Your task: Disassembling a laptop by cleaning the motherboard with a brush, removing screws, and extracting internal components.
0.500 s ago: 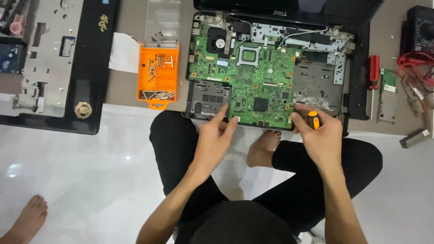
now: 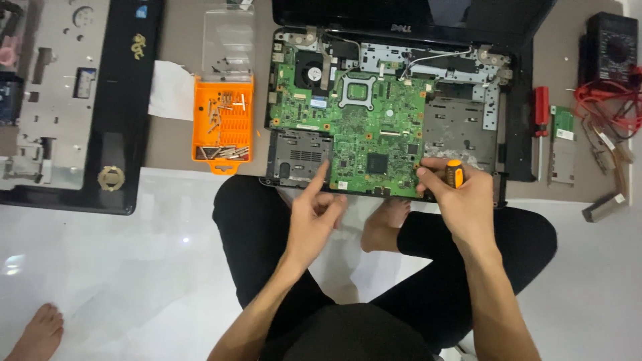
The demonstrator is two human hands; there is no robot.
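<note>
Centrally, an opened laptop base (image 2: 394, 100) is seen from above, lying on a brownish mat (image 2: 177, 144) over a white floor (image 2: 120, 267), with its green motherboard (image 2: 354, 127) exposed. The right hand (image 2: 461, 197) is closed around a small screwdriver with an orange and black handle (image 2: 454, 174), held at the lower right edge of the motherboard, beside a bare grey metal bay (image 2: 455, 127). The left hand (image 2: 313, 217) holds nothing; its index finger is stretched out and touches the lower edge of the laptop base, just beside a dark card slot cover (image 2: 297, 157), while the other fingers are loosely curled. Black-clad crossed legs (image 2: 247, 227) and a bare foot (image 2: 384, 224) are seen below the hands.

Left of the laptop base, an orange screw tray (image 2: 223, 124) with a clear lid (image 2: 227, 40) folded back is laid on the mat, with small screws and bits inside. White paper (image 2: 170, 90) lies just beside it. Further left, a black laptop cover with a grey metal inside (image 2: 73, 100) is laid flat. On the right, a red-handled screwdriver (image 2: 540, 127), a small green card (image 2: 563, 124), a black multimeter (image 2: 612, 47) with red leads (image 2: 602, 100) are laid out. Another person's bare foot (image 2: 37, 331) is seen at the lower left corner.
</note>
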